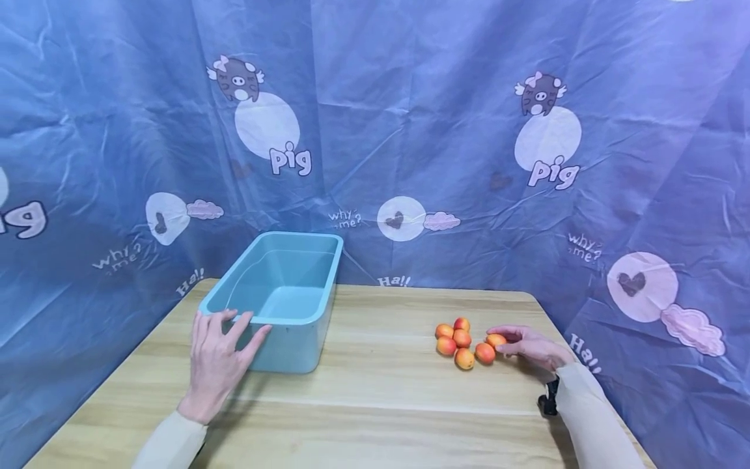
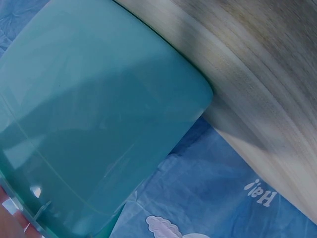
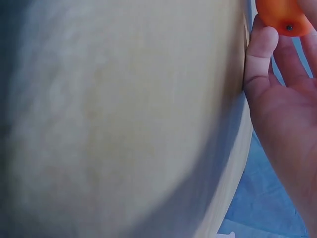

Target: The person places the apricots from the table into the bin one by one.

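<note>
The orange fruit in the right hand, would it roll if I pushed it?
The orange fruit would probably roll, because it looks round. It might bump the neighbouring fruit close beside it. Its skin looks smooth, so it could be slippery.

The right sleeve (image 1: 597, 417), ending at the bare right hand (image 1: 536, 346), is plain off-white; a blocky black device (image 1: 548, 398) sits against it. Left of the right sleeve, the left sleeve (image 1: 170, 444) matches in colour.

Blue cloth (image 1: 363, 130) – creased, pig-printed – backs a wooden table (image 1: 381, 430).
</note>
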Available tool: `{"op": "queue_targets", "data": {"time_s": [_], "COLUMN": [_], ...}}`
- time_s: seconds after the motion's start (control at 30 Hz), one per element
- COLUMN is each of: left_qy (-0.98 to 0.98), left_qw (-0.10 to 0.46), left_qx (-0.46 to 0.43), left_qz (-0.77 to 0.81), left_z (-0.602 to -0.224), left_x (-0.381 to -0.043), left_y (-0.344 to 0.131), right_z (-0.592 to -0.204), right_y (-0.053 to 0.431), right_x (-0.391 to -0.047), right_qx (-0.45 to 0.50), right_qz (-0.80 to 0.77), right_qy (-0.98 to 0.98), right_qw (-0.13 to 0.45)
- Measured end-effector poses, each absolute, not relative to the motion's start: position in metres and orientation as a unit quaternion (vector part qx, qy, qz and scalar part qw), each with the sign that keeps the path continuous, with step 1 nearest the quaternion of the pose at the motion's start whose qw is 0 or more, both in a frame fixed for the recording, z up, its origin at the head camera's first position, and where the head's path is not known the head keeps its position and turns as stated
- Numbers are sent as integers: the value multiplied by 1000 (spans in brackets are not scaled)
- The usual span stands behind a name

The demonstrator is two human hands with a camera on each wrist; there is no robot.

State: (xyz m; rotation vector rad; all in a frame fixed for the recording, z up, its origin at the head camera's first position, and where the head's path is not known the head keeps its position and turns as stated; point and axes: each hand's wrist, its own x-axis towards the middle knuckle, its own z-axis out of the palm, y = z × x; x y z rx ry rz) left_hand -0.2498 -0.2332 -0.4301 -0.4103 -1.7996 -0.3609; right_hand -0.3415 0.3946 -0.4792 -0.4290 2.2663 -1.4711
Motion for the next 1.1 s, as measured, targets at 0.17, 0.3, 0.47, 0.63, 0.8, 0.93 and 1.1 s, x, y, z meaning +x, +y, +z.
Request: {"op": "queue_targets", "data": {"time_s": [0.17, 0.3, 0.47, 0.63, 0.8, 0.93, 1.1], "left_qy": [-775, -774, -776, -775, -779, -781, -785], "left_qw": [587, 588, 586, 587, 584, 581, 579], "left_qx": [-175, -175, -173, -173, -168, -168, -163], "left_qz": [-157, -157, -156, -157, -156, -156, -150], "left_z": [-430, -429, -430, -430, -429, -428, -427], "left_x": [-251, -251, -251, -250, -248, -248, -246], "left_y": [-233, -233, -232, -233, -233, -233, -232], "right_z": [-479, -478, -476, -472, -467, -460, -449], "right_y": [397, 398, 399, 397, 393, 390, 384], "right_x": [-344, -346, -344, -342, -343, -342, -342], "right_qx": [-157, -171, -188, -198, -164, -136, -153], "right_qz": [-546, -557, -602, -653, -636, -619, -642], "right_qy": [798, 785, 745, 695, 726, 753, 732], "right_qw": [203, 210, 218, 225, 203, 178, 169]}}
